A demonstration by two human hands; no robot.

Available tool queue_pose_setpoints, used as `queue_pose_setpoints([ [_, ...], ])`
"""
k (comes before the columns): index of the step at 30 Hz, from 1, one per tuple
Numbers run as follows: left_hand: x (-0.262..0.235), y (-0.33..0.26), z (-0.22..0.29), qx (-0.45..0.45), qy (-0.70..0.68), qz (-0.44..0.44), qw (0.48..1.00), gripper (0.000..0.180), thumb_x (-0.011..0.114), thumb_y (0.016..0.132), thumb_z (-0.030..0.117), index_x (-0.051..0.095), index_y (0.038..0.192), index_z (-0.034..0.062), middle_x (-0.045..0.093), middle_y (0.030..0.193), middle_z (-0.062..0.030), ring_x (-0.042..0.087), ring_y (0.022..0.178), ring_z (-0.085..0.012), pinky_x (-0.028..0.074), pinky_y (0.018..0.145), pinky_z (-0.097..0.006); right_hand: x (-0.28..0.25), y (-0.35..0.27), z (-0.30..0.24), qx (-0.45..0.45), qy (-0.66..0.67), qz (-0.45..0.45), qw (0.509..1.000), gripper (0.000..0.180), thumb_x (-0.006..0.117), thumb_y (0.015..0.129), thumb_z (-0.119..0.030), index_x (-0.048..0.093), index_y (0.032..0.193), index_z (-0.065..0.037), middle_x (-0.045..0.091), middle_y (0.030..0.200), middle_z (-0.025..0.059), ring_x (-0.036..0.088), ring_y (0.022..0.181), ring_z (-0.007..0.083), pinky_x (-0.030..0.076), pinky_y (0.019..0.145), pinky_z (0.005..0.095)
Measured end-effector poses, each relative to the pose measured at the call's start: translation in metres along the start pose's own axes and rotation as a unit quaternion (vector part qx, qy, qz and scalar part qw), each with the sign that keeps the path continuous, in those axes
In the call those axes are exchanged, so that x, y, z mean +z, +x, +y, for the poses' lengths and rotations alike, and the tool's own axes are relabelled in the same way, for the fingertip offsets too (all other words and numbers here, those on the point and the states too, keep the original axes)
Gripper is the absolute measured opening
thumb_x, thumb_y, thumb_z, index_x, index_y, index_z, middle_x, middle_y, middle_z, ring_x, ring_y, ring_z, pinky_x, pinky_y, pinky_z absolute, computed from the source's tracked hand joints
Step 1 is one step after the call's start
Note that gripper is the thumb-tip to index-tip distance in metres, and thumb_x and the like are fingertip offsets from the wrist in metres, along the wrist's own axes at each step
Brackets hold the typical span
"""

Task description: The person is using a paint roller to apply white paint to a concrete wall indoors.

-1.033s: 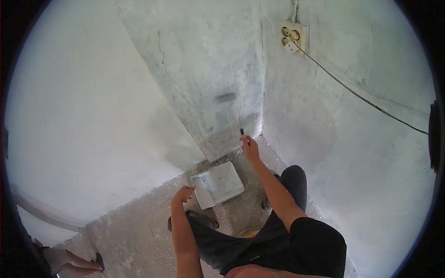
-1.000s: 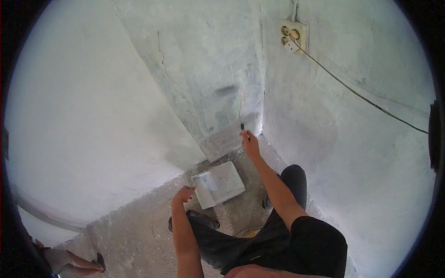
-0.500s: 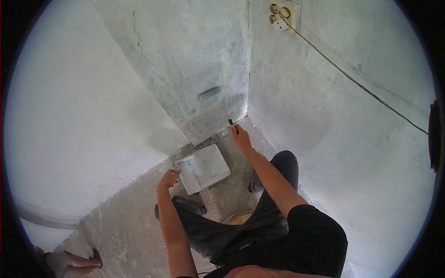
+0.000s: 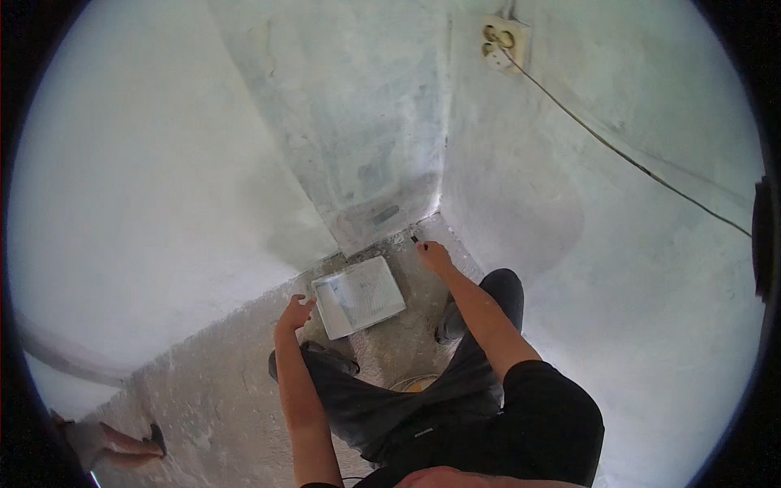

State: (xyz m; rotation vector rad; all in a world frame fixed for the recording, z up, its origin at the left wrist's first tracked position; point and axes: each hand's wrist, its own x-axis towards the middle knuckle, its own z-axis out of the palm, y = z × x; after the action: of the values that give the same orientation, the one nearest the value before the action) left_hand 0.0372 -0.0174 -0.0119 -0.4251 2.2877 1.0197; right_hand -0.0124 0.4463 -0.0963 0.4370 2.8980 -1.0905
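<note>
My right hand (image 4: 435, 257) is closed around the black handle of a paint roller (image 4: 386, 215). The roller's grey sleeve lies low against the narrow wall section (image 4: 358, 130), close above the floor by the corner. Beside the left edge of a white paint tray (image 4: 370, 294) is my left hand (image 4: 295, 312), empty, its fingers loosely bent and apart. The tray rests on the floor between my hands, with a ribbed slope and some pale paint. Whether my left fingertips touch its rim I cannot tell.
A bucket (image 4: 413, 382) stands between my legs, partly hidden. On the right wall, a cable (image 4: 602, 126) runs from a socket block (image 4: 504, 45). Another person's legs (image 4: 134, 447) show at the lower left. The rough floor (image 4: 211, 390) is spotted with paint.
The roller has moved down the wall toward the floor, and my right hand has lowered with it. My left hand's fingers have spread a little. The other person's legs have shifted slightly left.
</note>
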Motion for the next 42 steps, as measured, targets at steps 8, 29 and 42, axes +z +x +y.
queue_pose_setpoints([
  [8,-0.005,0.003,-0.041,0.011,0.066,0.038,0.997,0.082,0.063,0.093,0.062,0.047,0.146,0.0018,0.068,0.123,-0.0218,0.067,0.109,-0.0336,0.051,0.091,-0.047,-0.022,-0.013,-0.067,-0.119,-0.105,-0.271,0.950,0.048,0.058,0.097,-0.045,0.068,0.108,0.001,0.072,0.101,0.0238,0.068,0.096,0.0426,0.053,0.084,0.0508],
  [29,-0.020,0.013,-0.038,-0.030,0.031,0.048,0.998,0.075,0.061,0.093,0.058,0.056,0.140,0.0000,0.058,0.141,-0.0268,0.055,0.133,-0.0407,0.043,0.110,-0.048,0.142,-0.028,-0.153,-0.299,-0.370,-0.369,0.798,0.039,0.067,0.091,-0.039,0.075,0.105,-0.003,0.074,0.107,0.0188,0.071,0.102,0.0377,0.056,0.088,0.0497],
  [42,-0.002,0.066,-0.075,0.006,0.140,0.019,0.990,0.066,0.058,0.094,0.060,0.072,0.116,-0.0013,0.071,0.119,-0.0237,0.067,0.114,-0.0403,0.051,0.097,-0.050,0.195,-0.026,-0.159,-0.318,-0.417,-0.356,0.773,0.040,0.056,0.092,-0.040,0.076,0.105,-0.008,0.074,0.114,0.0152,0.069,0.106,0.0351,0.054,0.091,0.0492],
])
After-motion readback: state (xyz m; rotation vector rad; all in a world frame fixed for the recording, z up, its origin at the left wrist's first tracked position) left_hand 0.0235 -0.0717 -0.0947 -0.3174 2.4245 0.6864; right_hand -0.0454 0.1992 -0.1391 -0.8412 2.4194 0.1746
